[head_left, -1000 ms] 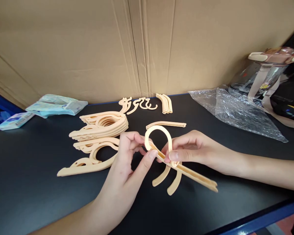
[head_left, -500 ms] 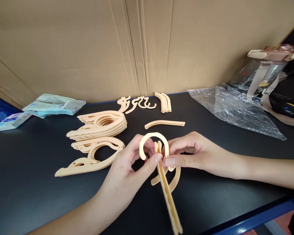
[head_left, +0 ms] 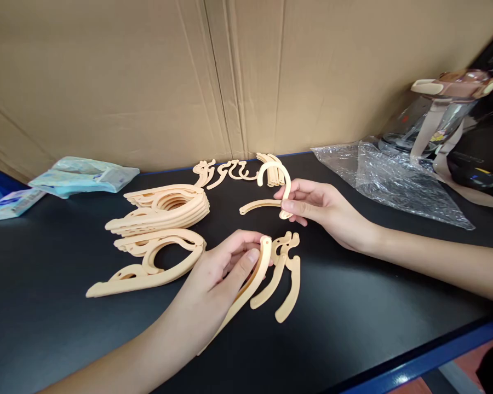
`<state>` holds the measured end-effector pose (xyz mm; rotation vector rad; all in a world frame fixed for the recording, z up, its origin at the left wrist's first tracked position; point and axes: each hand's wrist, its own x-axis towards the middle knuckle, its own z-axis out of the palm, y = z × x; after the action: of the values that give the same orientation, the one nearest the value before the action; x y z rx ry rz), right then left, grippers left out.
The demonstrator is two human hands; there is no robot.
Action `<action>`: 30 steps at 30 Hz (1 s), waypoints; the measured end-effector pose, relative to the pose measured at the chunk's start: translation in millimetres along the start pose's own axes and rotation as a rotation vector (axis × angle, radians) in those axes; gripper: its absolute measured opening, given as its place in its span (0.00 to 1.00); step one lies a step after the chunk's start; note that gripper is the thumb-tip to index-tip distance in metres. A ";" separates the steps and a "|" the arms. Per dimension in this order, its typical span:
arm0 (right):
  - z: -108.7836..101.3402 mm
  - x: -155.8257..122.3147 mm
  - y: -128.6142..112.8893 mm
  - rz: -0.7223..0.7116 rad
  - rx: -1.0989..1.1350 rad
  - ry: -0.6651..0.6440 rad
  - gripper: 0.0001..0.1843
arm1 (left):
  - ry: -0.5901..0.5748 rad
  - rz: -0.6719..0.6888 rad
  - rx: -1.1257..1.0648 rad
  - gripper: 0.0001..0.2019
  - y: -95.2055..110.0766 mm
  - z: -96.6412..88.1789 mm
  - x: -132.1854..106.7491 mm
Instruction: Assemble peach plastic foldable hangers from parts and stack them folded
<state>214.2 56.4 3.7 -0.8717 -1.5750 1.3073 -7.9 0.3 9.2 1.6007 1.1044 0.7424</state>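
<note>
Between the thumb and fingers of my left hand (head_left: 225, 273) is a long, curved beige hanger arm (head_left: 252, 282), its holed end pointing up and away. My right hand (head_left: 324, 210) pinches a beige hanger hook (head_left: 287, 183) by its lower end, with the curve upward. Behind that hook lies a loose curved hanger arm (head_left: 258, 205), partly hidden by my right fingers; I cannot tell if they touch it. Just right of my left hand, a jointed beige piece (head_left: 285, 268) with two curved legs rests on the black table.
Left of my hands lie stacked folded hangers (head_left: 160, 213). Farther back are several small hooked parts (head_left: 217, 172) and a bundle of hanger arms (head_left: 275, 174) before a cardboard wall (head_left: 148, 82). Tissue packs (head_left: 82, 175) lie left; clear plastic (head_left: 398, 180) and a bottle (head_left: 439, 120) stand right.
My hands have moved apart. The right hand has carried the hook up and away from the hanger arm, which my left hand has turned and lowered slightly. The jointed piece now shows fully.
</note>
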 end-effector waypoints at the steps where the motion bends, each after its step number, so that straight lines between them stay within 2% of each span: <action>1: 0.6 0.2 1.2 0.001 0.014 -0.010 0.08 | 0.000 -0.010 0.006 0.11 -0.3 0.4 0.2; 10: 4.6 -0.3 2.1 0.020 0.013 -0.087 0.11 | 0.007 0.033 -0.008 0.02 -0.2 3.4 3.6; 16: 3.9 -0.8 2.1 0.076 0.124 -0.140 0.07 | 0.052 0.062 0.222 0.02 2.6 4.4 -3.8; 19: 3.7 -1.0 0.7 0.132 0.187 -0.176 0.12 | 0.056 0.054 0.278 0.04 1.9 5.7 -5.5; 23: 3.7 -0.3 -1.6 0.182 0.221 -0.226 0.21 | 0.023 0.046 0.248 0.05 2.5 5.2 -3.3; 30: 1.1 0.4 -0.2 0.216 0.214 -0.301 0.25 | -0.072 0.016 0.166 0.08 0.4 2.8 -0.9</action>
<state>213.1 56.4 3.9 -0.7514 -1.5598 1.7939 -5.8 -1.7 8.8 1.7639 1.1262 0.6116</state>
